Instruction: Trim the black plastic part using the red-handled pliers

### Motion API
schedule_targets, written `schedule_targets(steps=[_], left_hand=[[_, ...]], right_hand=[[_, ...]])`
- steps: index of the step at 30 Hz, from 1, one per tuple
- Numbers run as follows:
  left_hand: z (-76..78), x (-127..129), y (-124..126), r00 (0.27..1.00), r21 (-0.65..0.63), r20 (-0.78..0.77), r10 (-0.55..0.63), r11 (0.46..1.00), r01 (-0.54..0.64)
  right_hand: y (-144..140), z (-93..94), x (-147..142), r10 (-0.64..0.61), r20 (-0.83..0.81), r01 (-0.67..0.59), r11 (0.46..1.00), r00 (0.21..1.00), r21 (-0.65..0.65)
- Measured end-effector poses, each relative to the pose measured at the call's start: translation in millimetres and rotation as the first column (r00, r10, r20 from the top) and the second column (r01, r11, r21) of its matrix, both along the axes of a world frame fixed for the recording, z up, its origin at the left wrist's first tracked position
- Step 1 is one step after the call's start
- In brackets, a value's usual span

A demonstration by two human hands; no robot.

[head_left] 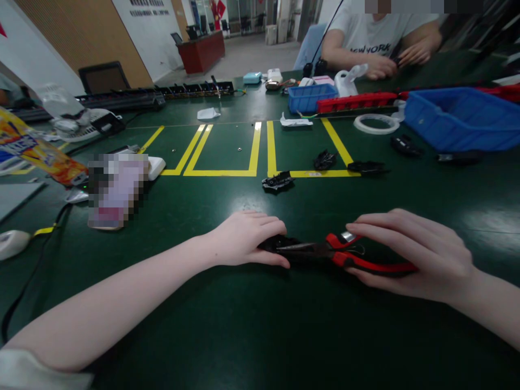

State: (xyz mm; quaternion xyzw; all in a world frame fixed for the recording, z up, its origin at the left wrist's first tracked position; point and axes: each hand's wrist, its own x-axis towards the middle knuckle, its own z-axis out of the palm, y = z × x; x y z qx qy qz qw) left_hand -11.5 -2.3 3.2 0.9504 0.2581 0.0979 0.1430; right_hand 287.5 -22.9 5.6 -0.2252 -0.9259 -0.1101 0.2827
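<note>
My left hand [254,238] is closed around a small black plastic part [273,244], pinched between thumb and fingers just above the green tabletop. From the other side, my right hand [422,257] grips the red-and-black handles of long-nose pliers [339,252]. The jaws point left and reach the black part; whether they clamp it I cannot tell. Most of the part is hidden by my left fingers. Beyond my hands lie further black plastic pieces, one [278,181] by the yellow tape, another [325,160] inside the marked box and a third [369,167] across its corner.
A phone [117,189] and an orange drink bottle [40,149] are at the left. Blue bins [463,119] and a tape roll [376,124] stand at the far right. Yellow tape [221,173] marks the green table [227,336]. A co-worker [377,43] sits opposite, hands on something small.
</note>
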Motion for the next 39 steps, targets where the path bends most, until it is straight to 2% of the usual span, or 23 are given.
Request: schedule_targets(steps=[9,15,22,28,31,36,39], left_hand=[[2.9,1.8,-3.1,0.999,-0.041,0.012,0.043,0.998,-0.042],[3.0,2.2,-2.1,0.998,-0.048,-0.01,0.069,0.996,-0.069],[2.8,1.5,-1.8,0.997,-0.072,-0.022,0.077,0.994,-0.078],[2.0,0.7,-2.3,0.997,-0.029,-0.034,0.066,0.997,-0.067],[1.8,0.7,-2.1,0.997,-0.013,-0.047,0.058,0.998,-0.059],[2.3,1.0,-2.6,0.997,0.002,-0.059,0.056,0.998,-0.056],[2.8,0.8,-3.3,0.997,-0.008,-0.052,0.06,0.998,-0.061]], right_hand=[[-2.4,-5.3,-3.8,-0.071,-0.074,0.061,0.99,0.995,-0.13],[1.9,-6.1,-3.0,-0.116,-0.087,0.09,0.962,0.989,-0.259],[5.7,-6.8,-1.3,-0.097,-0.078,0.069,0.951,0.992,-0.302],[-0.5,-5.0,-2.7,-0.115,-0.065,0.087,0.941,0.991,-0.328],[-1.7,-4.9,-1.7,-0.112,-0.057,0.09,0.95,0.992,-0.301],[-2.7,-3.9,2.6,-0.099,0.0,0.098,0.983,0.995,-0.155],[-4.8,-2.7,3.2,-0.11,0.0,0.11,0.985,0.994,-0.131]])
